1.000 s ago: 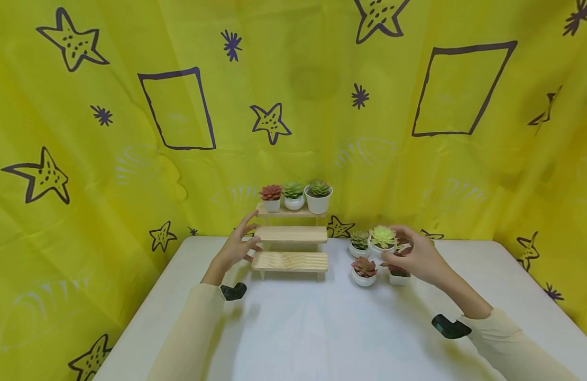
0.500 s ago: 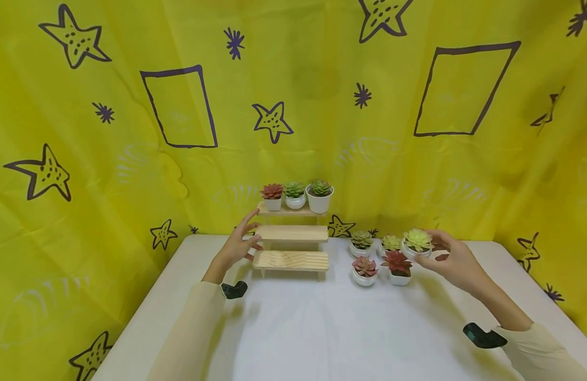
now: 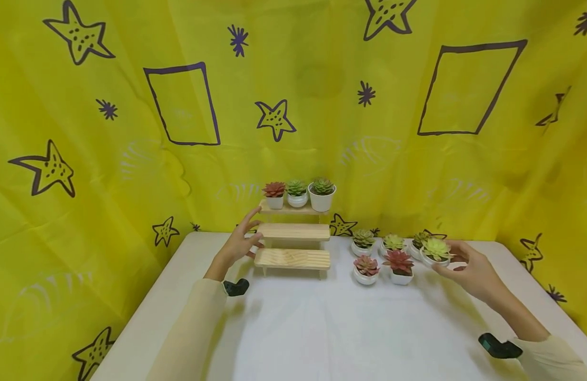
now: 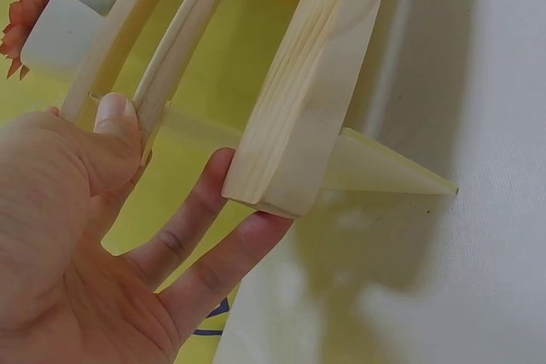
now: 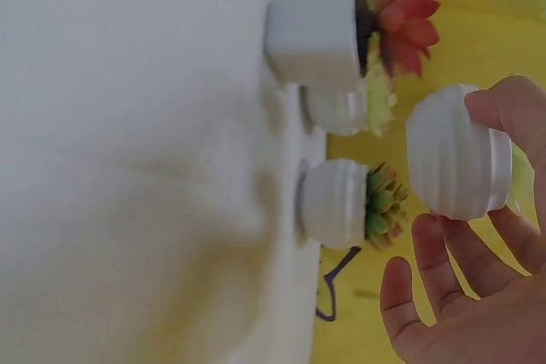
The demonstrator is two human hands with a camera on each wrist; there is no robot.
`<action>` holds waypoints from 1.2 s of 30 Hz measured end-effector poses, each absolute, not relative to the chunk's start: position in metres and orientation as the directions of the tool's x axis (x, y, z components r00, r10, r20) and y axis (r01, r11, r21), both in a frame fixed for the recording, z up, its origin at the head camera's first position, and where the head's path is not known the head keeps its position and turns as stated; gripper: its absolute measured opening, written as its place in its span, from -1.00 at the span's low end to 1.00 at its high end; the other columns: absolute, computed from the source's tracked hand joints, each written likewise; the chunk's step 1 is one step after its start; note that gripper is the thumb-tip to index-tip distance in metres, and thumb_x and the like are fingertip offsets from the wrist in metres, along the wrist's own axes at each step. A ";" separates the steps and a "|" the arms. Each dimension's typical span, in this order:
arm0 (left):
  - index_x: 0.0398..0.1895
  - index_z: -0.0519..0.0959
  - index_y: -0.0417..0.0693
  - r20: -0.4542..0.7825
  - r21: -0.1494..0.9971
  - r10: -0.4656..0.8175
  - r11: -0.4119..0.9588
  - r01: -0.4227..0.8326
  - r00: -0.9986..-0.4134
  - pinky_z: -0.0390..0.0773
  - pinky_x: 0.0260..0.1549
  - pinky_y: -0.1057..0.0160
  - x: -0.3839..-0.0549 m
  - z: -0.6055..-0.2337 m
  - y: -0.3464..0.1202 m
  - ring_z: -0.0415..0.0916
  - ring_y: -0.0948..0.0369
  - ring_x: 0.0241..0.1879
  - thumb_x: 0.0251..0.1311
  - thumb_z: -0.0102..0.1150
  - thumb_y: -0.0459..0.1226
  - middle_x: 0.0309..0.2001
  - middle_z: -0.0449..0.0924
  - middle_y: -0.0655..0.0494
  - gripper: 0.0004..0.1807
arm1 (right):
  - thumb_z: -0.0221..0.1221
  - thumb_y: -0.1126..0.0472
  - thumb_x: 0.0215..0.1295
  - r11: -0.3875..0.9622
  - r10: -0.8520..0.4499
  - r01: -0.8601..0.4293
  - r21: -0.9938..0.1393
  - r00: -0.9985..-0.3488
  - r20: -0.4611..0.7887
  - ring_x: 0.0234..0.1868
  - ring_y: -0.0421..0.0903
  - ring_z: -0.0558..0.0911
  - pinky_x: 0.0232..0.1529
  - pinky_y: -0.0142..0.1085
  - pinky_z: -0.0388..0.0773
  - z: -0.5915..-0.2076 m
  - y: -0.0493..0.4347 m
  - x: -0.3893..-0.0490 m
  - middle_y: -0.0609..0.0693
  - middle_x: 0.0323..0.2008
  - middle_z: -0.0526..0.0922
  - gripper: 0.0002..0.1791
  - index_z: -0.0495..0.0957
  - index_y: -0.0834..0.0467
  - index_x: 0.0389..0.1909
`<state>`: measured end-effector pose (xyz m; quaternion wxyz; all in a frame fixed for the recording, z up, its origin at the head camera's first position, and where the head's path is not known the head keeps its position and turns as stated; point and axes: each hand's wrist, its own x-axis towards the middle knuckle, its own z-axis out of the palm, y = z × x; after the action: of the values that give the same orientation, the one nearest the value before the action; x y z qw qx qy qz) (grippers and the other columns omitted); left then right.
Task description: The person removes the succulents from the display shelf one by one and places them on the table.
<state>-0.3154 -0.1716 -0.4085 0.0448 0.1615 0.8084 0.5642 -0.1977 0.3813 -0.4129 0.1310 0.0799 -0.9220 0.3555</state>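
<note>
My right hand (image 3: 476, 272) pinches a light green succulent in a round ribbed white pot (image 5: 456, 155), thumb on one side and fingers on the other. In the right wrist view this pot is raised above the table, beside a darker green potted succulent (image 5: 337, 206). At the left, my left hand (image 3: 236, 246) rests against the end of a three-tier wooden stand (image 3: 293, 232). Its fingers are spread across the tiers; the thumb (image 4: 117, 121) presses the middle plank and two fingertips touch the bottom plank. A red, a green and a dark green succulent (image 3: 321, 194) stand on the top tier.
Several potted succulents stand on the white table (image 3: 293, 328) right of the stand: a pink one (image 3: 366, 269), a red one (image 3: 399, 267), a grey-green one (image 3: 363, 242) and a yellow-green one (image 3: 393, 243). A yellow curtain (image 3: 312, 79) hangs behind the table.
My right hand has moved right with the light green succulent, away from above the group, uncovering the pots behind it. My left hand stays at the stand.
</note>
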 end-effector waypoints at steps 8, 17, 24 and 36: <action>0.64 -0.01 0.54 0.107 0.932 0.309 0.301 0.204 -0.945 0.70 -0.49 0.05 -0.316 -0.408 -0.171 0.67 -0.21 -0.08 0.54 0.03 -0.38 0.57 0.08 -0.25 -0.17 | 0.45 0.08 0.27 0.744 -0.048 -0.204 -0.636 -0.966 0.254 -0.22 -0.58 0.40 -0.29 -0.45 0.53 -0.436 0.393 -0.203 0.39 0.08 0.56 -0.21 0.34 0.43 0.34; 0.64 -0.01 0.53 0.101 0.931 0.311 0.306 0.201 -0.945 0.69 -0.47 0.02 -0.317 -0.409 -0.172 0.67 -0.22 -0.07 0.53 0.03 -0.38 0.58 0.06 -0.25 -0.17 | 0.47 0.09 0.23 0.735 -0.040 -0.164 -0.658 -0.979 0.198 -0.20 -0.32 0.56 -0.30 -0.42 0.56 -0.451 0.396 -0.210 0.36 0.02 0.59 -0.23 0.37 0.42 0.31; 0.64 -0.01 0.55 0.093 0.932 0.311 0.307 0.193 -0.946 0.69 -0.48 0.03 -0.316 -0.408 -0.172 0.66 -0.23 -0.05 0.53 0.04 -0.38 0.57 0.07 -0.23 -0.17 | 0.47 0.05 0.24 0.746 -0.045 -0.137 -0.652 -0.987 0.155 -0.14 -0.04 0.60 -0.30 -0.40 0.56 -0.458 0.397 -0.213 0.38 0.05 0.57 -0.19 0.35 0.42 0.32; 0.64 -0.03 0.52 0.109 0.932 0.330 0.295 0.212 -0.938 0.70 -0.48 0.05 -0.318 -0.410 -0.174 0.65 -0.29 -0.03 0.54 0.04 -0.37 0.58 0.03 -0.28 -0.17 | 0.43 0.08 0.29 0.710 -0.076 -0.120 -0.693 -0.993 0.094 -0.05 0.10 0.62 -0.26 -0.42 0.58 -0.456 0.399 -0.213 0.43 0.15 0.50 -0.18 0.28 0.43 0.37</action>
<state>-0.3181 -0.1735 -0.4104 0.0520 0.1689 0.8031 0.5691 -0.2129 0.3991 -0.4561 0.0294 0.0532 -0.9243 0.3768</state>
